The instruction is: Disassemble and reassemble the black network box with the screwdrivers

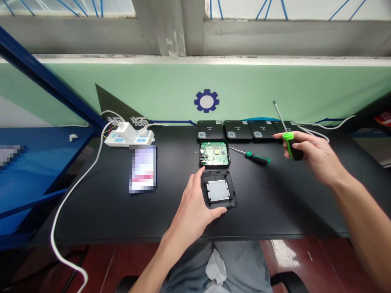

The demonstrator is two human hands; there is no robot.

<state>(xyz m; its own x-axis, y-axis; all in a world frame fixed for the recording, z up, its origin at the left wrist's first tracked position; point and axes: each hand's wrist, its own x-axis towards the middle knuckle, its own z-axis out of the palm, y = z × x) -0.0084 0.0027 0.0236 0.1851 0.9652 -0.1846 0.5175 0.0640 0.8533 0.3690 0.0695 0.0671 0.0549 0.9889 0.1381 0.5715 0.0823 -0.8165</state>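
Desktop (106,219), black, under your spread left hand (194,199), which borders the dark cover (218,190); green wall (159,89) beyond. Your right hand (316,156) grips a screwdriver (289,142). Beyond the left hand: circuit board (214,154); between both hands, second screwdriver (258,158); leftward, power strip (130,142).

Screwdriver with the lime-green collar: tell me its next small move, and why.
Probably turn the screwdriver tip-down and bring it toward the black cover with the metal plate. The right hand holds it tip-up, off to the side, while the left hand is spread around the cover's left side, seemingly to steady it.
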